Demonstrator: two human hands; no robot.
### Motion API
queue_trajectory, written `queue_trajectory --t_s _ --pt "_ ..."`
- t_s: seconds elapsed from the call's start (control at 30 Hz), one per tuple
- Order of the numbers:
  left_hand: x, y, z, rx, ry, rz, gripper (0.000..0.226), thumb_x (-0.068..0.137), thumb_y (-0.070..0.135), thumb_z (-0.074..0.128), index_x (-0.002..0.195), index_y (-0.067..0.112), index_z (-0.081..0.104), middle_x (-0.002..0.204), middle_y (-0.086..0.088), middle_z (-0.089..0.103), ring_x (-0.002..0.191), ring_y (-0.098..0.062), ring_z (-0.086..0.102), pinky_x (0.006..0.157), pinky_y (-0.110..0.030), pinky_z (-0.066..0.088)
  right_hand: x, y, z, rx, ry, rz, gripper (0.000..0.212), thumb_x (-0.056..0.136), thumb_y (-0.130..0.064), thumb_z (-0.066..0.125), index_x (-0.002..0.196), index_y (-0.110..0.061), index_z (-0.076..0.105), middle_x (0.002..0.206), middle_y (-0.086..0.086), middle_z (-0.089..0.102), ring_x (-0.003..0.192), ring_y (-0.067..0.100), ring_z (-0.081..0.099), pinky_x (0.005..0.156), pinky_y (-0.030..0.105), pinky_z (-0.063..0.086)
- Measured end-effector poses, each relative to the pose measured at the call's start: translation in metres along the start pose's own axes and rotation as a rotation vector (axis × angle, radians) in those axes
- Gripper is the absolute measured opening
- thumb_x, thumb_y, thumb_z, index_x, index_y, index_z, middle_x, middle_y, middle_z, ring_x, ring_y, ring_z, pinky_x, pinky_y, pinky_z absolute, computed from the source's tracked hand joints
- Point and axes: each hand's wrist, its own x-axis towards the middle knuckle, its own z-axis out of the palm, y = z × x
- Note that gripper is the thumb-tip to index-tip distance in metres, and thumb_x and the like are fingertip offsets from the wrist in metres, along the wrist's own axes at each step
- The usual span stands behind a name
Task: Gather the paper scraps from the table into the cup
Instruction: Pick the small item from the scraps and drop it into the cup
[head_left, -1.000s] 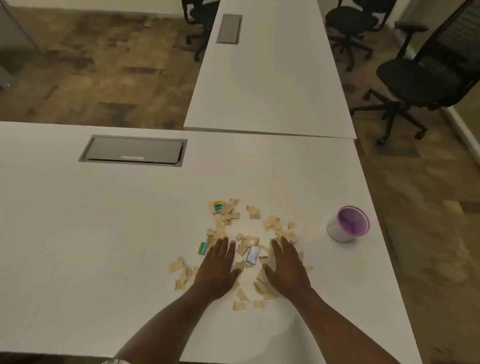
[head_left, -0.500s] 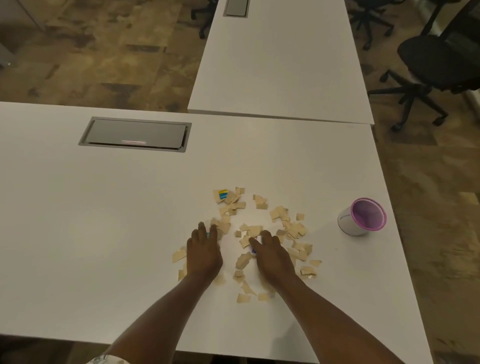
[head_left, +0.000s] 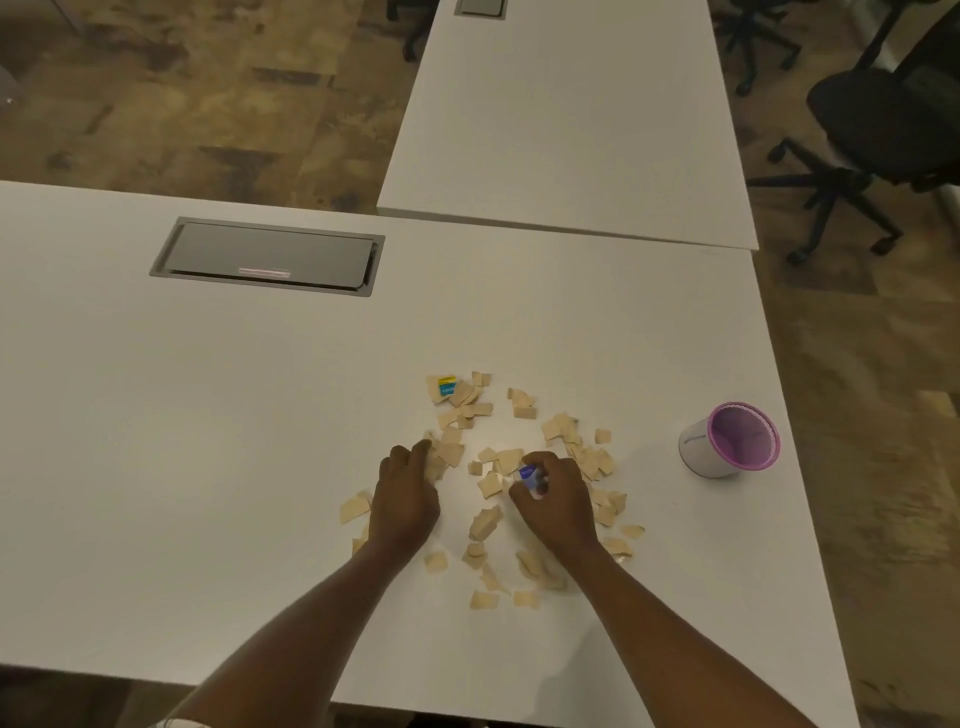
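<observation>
Scraps of tan torn paper (head_left: 563, 431), scattered loosely on the white rectangular table (head_left: 208, 441), mid-right of its surface; several lie partly under the hands and forearms. One tan scrap with a blue-and-yellow printed patch (head_left: 445, 387) sits at the far edge of the scatter. Right hand (head_left: 558, 501): fingers curled around a small blue-and-white piece (head_left: 529, 474), its full shape hidden. Left hand (head_left: 405, 496): knuckles up, fingers bent onto scraps; whether it grips any cannot be told. White cup with a pink ribbed rim (head_left: 730, 439), upright, well right of the scatter, interior unclear. Grey recessed cable hatch (head_left: 267, 256) far left. Black office chair (head_left: 883, 130), cut off at the frame's edge.
</observation>
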Motion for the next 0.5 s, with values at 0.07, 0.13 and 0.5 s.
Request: queue_trajectory --t_s 0.07,0.13,0.5 --pt "0.005 0.002 -0.003 -0.115 0.051 -0.042 0.054 0.087 -0.001 0.049 0.139 0.015 0.051 0.115 -0.007 0.057 0.108 -0.026 0.050 0.086 -0.035 0.047 0.004 -0.001 -0.005 0.133 -0.007 0.114 0.019 0.086 -0.024 0.068 0.105 -0.024 0.067 0.096 -0.003 0.065 0.088 0.017 0.064 0.078 0.030 0.053" --pt "0.011 0.003 -0.006 -0.162 0.088 -0.045 0.051 0.087 0.002 0.053 0.137 0.016 0.053 0.112 -0.006 0.057 0.106 -0.027 0.052 0.085 -0.035 0.046 0.005 -0.003 -0.009 0.299 -0.056 0.237 0.010 0.089 -0.031 0.062 0.097 -0.034 0.067 0.090 -0.004 0.070 0.080 0.016 0.069 0.075 0.037 0.059" --pt "0.067 0.030 -0.014 -0.349 0.136 -0.219 0.036 0.091 0.007 0.053 0.125 0.014 0.061 0.110 -0.012 0.059 0.100 -0.024 0.058 0.082 -0.027 0.041 0.010 0.009 -0.017 0.096 0.024 0.150 0.021 0.085 -0.038 0.074 0.095 -0.022 0.065 0.093 -0.002 0.063 0.085 0.008 0.059 0.063 0.010 0.040"
